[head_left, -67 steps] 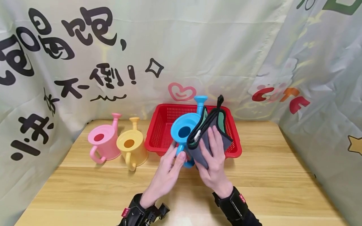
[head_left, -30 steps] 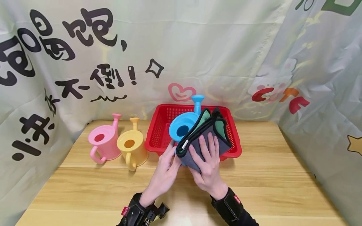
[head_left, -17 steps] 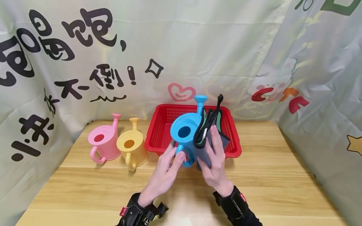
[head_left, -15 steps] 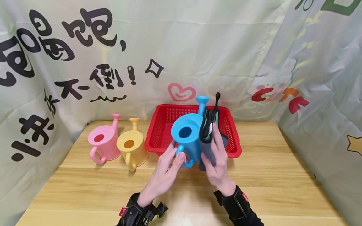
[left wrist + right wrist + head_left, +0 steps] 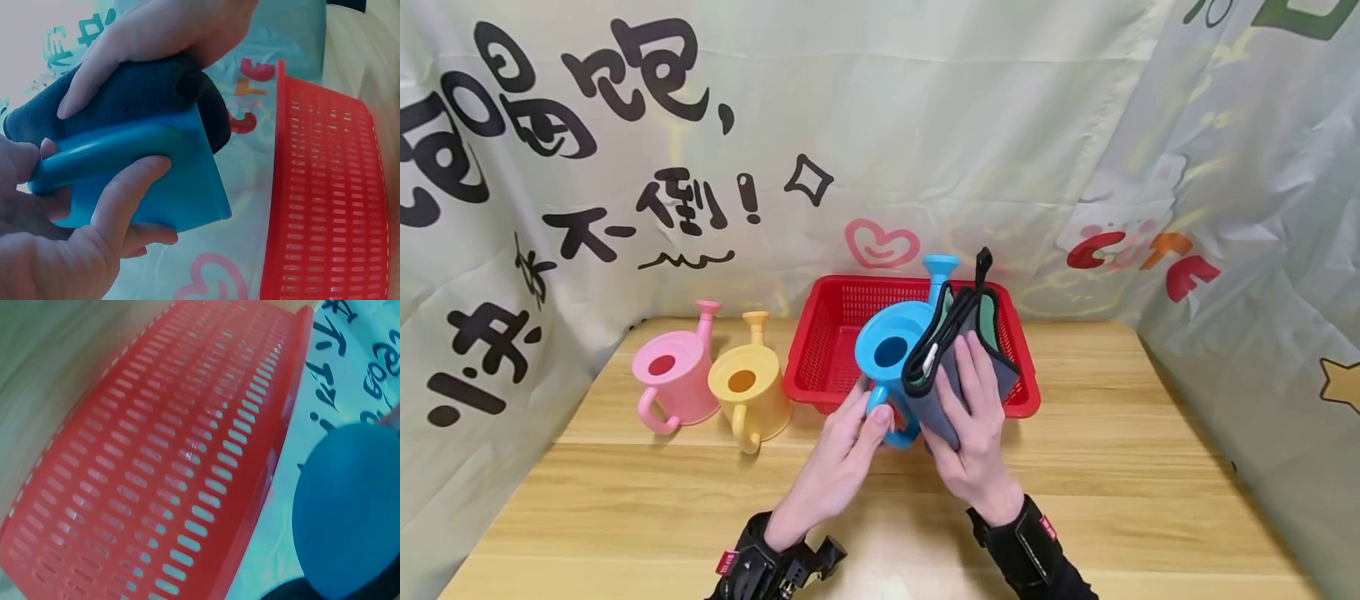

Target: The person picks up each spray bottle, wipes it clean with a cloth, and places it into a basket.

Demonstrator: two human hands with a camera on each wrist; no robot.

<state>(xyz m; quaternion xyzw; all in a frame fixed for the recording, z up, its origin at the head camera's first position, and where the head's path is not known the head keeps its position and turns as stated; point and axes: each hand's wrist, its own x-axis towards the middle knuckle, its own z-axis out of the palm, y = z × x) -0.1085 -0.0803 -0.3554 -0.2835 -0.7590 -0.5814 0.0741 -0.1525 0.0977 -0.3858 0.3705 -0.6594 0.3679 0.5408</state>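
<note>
A blue watering can (image 5: 891, 333) is held up over the front of the red basket, its spout toward the back. My left hand (image 5: 838, 458) grips it around the handle and body; in the left wrist view, the thumb lies along the blue wall beside the handle (image 5: 100, 156). My right hand (image 5: 973, 425) holds a folded grey-and-green cloth (image 5: 940, 408) with black edging against the can's right side. The cloth covers part of that side, and the right thumb is partly hidden. In the right wrist view, the can's round base (image 5: 350, 512) shows.
The red perforated basket (image 5: 801, 358) stands behind and below the hands at the table's back. To its left, a pink watering can (image 5: 688, 392) and a yellow one (image 5: 763, 408) stand upright on the wooden table (image 5: 647, 517). A printed curtain (image 5: 985, 125) hangs behind.
The right hand has slid the cloth leftward over the can, back to its right side, and now slightly left again, with the cloth turning. The left hand and can have barely shifted.
</note>
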